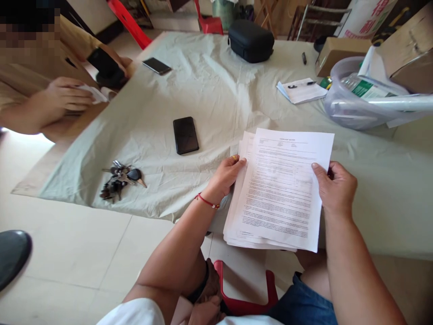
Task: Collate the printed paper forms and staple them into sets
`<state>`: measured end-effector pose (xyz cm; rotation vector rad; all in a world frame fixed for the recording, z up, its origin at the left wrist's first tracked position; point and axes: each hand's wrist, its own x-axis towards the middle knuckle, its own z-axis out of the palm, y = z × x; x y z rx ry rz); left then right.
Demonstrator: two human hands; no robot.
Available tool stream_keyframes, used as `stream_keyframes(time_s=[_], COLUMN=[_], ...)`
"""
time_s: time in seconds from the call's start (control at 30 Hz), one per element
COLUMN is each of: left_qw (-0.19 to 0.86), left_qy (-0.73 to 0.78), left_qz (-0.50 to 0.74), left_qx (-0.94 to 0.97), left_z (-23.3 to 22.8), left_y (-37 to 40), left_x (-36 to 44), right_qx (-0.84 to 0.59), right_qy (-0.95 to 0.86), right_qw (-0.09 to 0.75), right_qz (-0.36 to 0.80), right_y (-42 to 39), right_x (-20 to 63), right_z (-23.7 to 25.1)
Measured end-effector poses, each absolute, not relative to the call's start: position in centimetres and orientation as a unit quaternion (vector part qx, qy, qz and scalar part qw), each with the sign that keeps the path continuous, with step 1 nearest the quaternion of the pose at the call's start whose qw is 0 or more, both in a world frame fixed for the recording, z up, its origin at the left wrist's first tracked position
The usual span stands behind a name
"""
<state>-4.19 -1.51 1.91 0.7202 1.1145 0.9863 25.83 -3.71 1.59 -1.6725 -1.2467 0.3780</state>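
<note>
Both of my hands hold a stack of printed white sheets (277, 189) just over the near edge of the table. My left hand (226, 175) grips the stack's left side, thumb on top, with a red string bracelet at the wrist. My right hand (334, 186) pinches the right edge, thumb lying on the top sheet. The sheets are fanned slightly at the left and bottom.
A pale cloth (216, 90) covers the table. On it lie a black phone (185, 135), a bunch of keys (120, 179), a second phone (156, 66), a black case (251, 40), a notepad with pen (302, 90) and a plastic bag (365, 97). Another person's hands (69, 94) work at the far left.
</note>
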Motion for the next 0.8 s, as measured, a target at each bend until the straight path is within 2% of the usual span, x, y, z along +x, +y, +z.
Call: stream_keyframes(time_s=[0.17, 0.5, 0.7, 0.8], left_qw=[0.697, 0.714, 0.718, 0.724], left_qy=[0.447, 0.402, 0.408, 0.411], left_qz=[0.454, 0.486, 0.493, 0.492], left_qx=[0.328, 0.306, 0.274, 0.256], left_z=[1.5, 1.1, 1.0, 1.1], left_y=[-1.7, -1.6, -1.6, -1.6], left_x=[-4.2, -4.9, -5.0, -4.8], right_qx=[-0.663, -0.657, -0.683, -0.664], right_qy=[-0.537, -0.452, -0.416, -0.403], right_qw=[0.481, 0.420, 0.405, 0.390], right_qz=[0.203, 0.433, 0.444, 0.495], right_y=[-3.7, -2.5, -2.7, -3.0], right_x=[24.9, 25.4, 25.9, 25.7], right_z=[1.2, -1.7, -0.9, 0.1])
